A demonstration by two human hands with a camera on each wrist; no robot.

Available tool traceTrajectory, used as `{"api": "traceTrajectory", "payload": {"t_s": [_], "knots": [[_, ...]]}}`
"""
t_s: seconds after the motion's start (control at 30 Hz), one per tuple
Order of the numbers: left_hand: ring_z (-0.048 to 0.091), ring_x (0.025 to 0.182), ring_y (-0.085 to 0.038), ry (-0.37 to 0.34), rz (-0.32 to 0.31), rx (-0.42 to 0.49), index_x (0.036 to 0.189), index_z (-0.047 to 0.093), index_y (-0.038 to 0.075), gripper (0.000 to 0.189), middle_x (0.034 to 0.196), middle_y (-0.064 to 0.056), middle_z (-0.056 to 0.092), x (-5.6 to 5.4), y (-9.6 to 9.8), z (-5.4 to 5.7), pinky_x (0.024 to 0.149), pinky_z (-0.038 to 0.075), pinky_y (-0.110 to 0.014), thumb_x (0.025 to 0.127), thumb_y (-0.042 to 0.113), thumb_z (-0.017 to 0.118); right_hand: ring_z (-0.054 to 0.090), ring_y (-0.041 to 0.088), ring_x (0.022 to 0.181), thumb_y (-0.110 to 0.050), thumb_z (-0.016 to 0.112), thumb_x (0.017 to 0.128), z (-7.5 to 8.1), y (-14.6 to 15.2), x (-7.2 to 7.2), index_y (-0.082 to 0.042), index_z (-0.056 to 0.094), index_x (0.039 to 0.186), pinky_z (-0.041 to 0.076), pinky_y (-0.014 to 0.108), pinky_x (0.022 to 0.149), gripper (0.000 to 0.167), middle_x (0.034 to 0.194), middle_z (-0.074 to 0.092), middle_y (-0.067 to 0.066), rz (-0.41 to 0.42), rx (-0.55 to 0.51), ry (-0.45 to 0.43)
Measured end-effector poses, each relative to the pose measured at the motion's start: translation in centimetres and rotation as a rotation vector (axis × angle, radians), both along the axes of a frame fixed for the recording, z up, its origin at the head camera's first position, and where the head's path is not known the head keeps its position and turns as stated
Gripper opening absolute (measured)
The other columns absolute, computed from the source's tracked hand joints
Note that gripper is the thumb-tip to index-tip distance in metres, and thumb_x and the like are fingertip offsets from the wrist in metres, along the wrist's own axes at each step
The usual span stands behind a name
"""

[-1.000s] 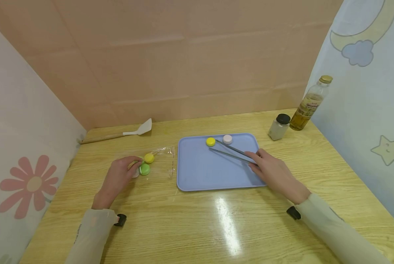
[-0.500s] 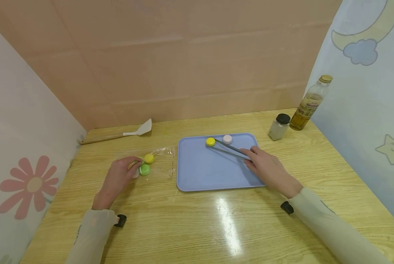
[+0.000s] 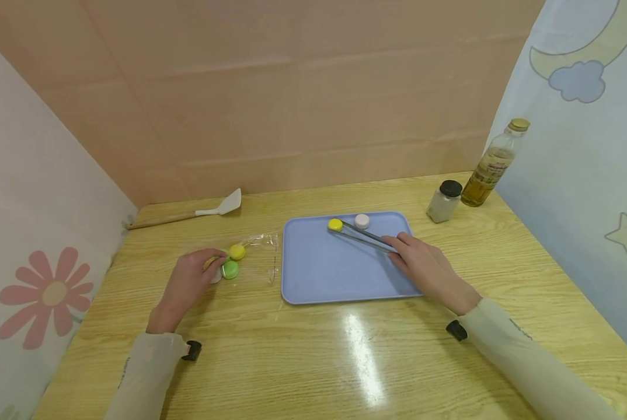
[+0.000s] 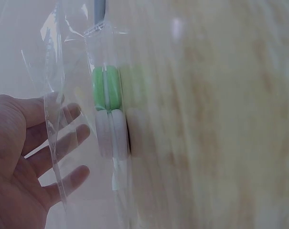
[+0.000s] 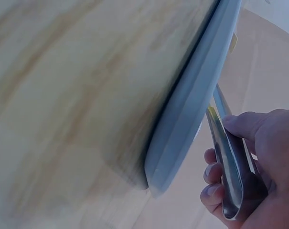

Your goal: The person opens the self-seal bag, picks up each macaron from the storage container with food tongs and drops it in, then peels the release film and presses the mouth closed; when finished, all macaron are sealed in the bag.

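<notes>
Leftward and a little closer in comes my right hand (image 3: 429, 268), and with it the silvery metal tongs (image 5: 251, 193): a second ago their nearer tip sat apart from the round yellow macaron (image 3: 335, 224), and now both tips lie at its edge, one by its right side and one just in front. I read that as a change from lining up to closing round it, so keeping the tongs steady matters most at this point. That macaron lies towards the far rim of the rectangular pale-blue tray (image 3: 319, 274), left of the round pale-pink macaron (image 3: 362, 221); neither has visibly shifted.

On the right, my thumb and fingers are wrapped round the tongs, whose arms stand narrowly parted; whether the tips truly press on the yellow macaron I cannot tell. My left hand (image 3: 187, 277) has stayed put, thumb and forefinger nearly together on the clear crinkled plastic bag (image 3: 263, 262), with the other fingers loosely spread behind the film. Inside the bag I see another yellow macaron (image 3: 237, 252), a bright-green macaron (image 4: 106, 88) and, touching the green one, a whitish macaron (image 4: 111, 134)
</notes>
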State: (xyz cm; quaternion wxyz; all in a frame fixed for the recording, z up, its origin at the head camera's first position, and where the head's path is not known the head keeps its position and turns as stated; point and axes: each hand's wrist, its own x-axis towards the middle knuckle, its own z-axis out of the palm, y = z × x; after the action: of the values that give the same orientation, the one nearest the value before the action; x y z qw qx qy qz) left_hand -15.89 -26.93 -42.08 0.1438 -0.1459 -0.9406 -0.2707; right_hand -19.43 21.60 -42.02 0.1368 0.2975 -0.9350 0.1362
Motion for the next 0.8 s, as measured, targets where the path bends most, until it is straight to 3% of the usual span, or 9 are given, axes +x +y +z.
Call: {"api": "traceTrajectory", "payload": {"t_s": [0.4,0.8], "knots": [[0.032,0.049,-0.006,0.025,-0.017,-0.006,0.106,0.075,0.000,0.013,0.101,-0.012,0.074,-0.1,-0.1,0.1,0.064,0.046,-0.036,0.097,0.005,0.069,0.043,0.013,0.063,-0.014,0.069,0.097,0.4,0.0,0.3,-0.010,0.066,0.131,0.036,0.028,0.051,0.034,0.091,0.054,0.000,0.030,0.001,0.039],[0.038,0.053,-0.009,0.041,-0.015,-0.013,0.105,0.075,0.000,0.012,0.102,-0.014,0.074,-0.2,-0.2,-0.1,0.065,0.048,-0.038,0.096,0.005,0.070,0.047,0.014,0.067,-0.012,0.075,0.093,1.5,-1.9,1.1,-0.009,0.066,0.129,0.041,0.030,0.053,0.037,0.091,0.057,0.001,0.105,-0.010,0.099]]}}
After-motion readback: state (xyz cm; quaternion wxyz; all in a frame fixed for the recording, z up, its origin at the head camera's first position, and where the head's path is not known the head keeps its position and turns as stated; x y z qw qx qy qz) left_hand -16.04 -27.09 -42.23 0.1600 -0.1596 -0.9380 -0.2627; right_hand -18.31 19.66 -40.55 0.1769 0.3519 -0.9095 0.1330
